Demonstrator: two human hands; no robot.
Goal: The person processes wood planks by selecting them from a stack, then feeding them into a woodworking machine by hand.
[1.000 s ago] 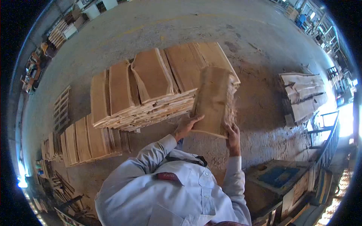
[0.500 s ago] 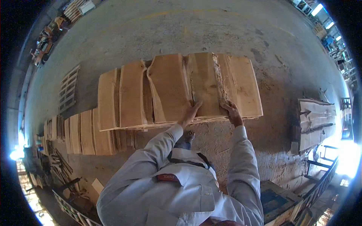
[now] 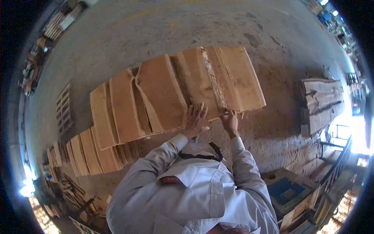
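A stack of rough-edged wooden slabs point(image 3: 156, 93) lies on the concrete floor in front of me. On its top, a slab with a bark-lined right edge point(image 3: 200, 78) lies flat. My left hand point(image 3: 195, 120) rests spread and flat on the near end of that slab. My right hand point(image 3: 230, 121) touches the slab's near right corner, fingers curled at the bark edge. Both sleeves are light grey.
A second, lower stack of slabs point(image 3: 89, 156) lies at the left. Another pile of pale boards point(image 3: 323, 99) is at the right. A pallet point(image 3: 64, 109) lies at the far left, a blue machine point(image 3: 286, 191) at the lower right, a railing point(image 3: 339, 160) beyond it.
The slab I held upright in both hands a second ago now lies flat on top of the stack. My left hand has opened flat on it.
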